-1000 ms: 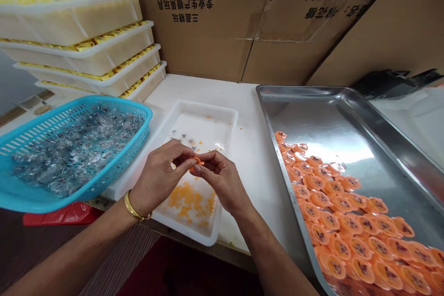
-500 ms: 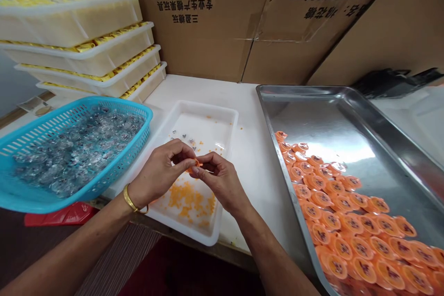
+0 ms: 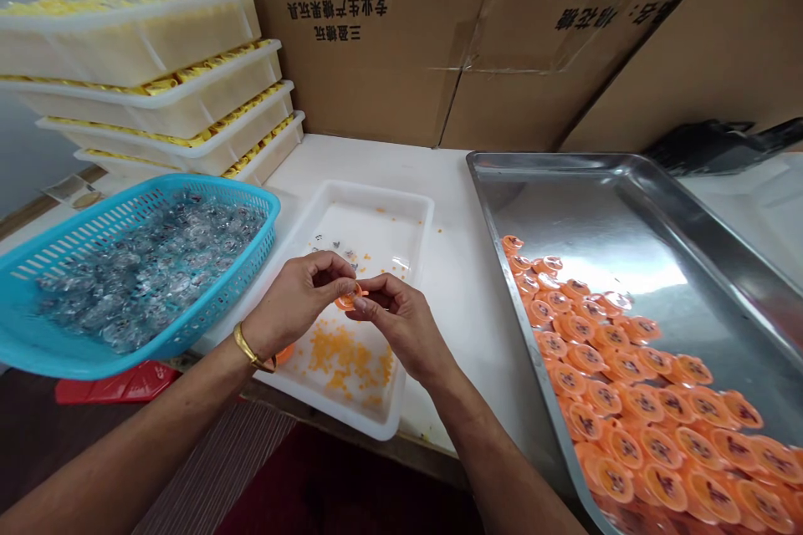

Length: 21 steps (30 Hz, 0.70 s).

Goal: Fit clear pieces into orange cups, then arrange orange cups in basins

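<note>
My left hand (image 3: 289, 303) and my right hand (image 3: 401, 324) meet over a shallow white tray (image 3: 370, 205). Between their fingertips is a small round orange plastic case (image 3: 346, 299), pinched from both sides and partly covered by the fingers. Loose orange bits (image 3: 342, 358) lie in the near half of the tray, and a few small dark-and-clear pieces (image 3: 337, 245) lie beyond my left fingers. Beside my left wrist, which wears a gold bracelet, part of another orange piece (image 3: 284, 354) shows.
To the left is a blue basket (image 3: 254, 267) full of clear plastic pieces (image 3: 156, 267). Stacked cream bins (image 3: 207, 113) of yellow packets stand behind it. On the right, a metal tray (image 3: 565, 201) holds many orange cases (image 3: 640, 405). Cardboard boxes (image 3: 376, 100) line the back.
The orange case between my fingers has turned so more of its round face shows. An orange piece by my left wrist has come into clearer view. My hands stay nearly in place.
</note>
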Each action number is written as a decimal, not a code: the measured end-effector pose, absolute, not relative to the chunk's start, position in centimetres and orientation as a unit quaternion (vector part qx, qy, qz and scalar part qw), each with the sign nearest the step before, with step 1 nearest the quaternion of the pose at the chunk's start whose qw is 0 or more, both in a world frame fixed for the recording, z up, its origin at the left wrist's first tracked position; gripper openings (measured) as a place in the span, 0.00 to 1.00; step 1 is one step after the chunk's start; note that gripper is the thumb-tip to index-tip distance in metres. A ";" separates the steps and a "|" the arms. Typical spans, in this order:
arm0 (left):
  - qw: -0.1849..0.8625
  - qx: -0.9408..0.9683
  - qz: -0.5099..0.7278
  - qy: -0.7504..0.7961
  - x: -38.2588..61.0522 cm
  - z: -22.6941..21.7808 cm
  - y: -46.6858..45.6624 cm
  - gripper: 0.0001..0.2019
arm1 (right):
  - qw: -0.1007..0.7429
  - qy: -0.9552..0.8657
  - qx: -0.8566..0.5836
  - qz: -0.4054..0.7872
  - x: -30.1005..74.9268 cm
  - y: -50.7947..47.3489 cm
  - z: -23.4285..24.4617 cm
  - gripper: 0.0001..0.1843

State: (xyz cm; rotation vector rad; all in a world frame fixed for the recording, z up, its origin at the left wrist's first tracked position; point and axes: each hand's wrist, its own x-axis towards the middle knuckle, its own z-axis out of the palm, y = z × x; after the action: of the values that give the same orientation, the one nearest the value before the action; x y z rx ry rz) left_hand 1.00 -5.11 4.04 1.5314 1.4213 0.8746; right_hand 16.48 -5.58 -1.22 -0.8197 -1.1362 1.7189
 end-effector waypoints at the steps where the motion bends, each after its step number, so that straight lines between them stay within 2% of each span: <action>1: 0.427 0.605 0.353 0.572 0.9 4.1 -5.1 0.06 | 0.444 -0.462 -0.328 0.694 16.5 -5.6 -1.2 0.14; 9: 0.438 0.588 0.355 0.580 0.7 3.8 -5.0 0.05 | 0.462 -0.458 -0.344 0.677 16.2 -5.8 -1.0 0.11; 16: 0.305 0.678 0.352 0.569 1.0 3.3 -5.9 0.11 | 0.484 -0.427 -0.379 0.663 16.3 -5.7 -1.1 0.11; 21: 0.275 0.706 0.334 0.561 0.8 3.3 -6.5 0.13 | 0.486 -0.443 -0.388 0.646 16.4 -5.6 -1.3 0.09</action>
State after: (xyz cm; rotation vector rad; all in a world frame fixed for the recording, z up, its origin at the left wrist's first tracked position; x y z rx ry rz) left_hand 0.80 -6.51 3.32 1.8972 1.5073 0.8985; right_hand 16.42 -5.59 -1.33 -0.9454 -1.0779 1.5712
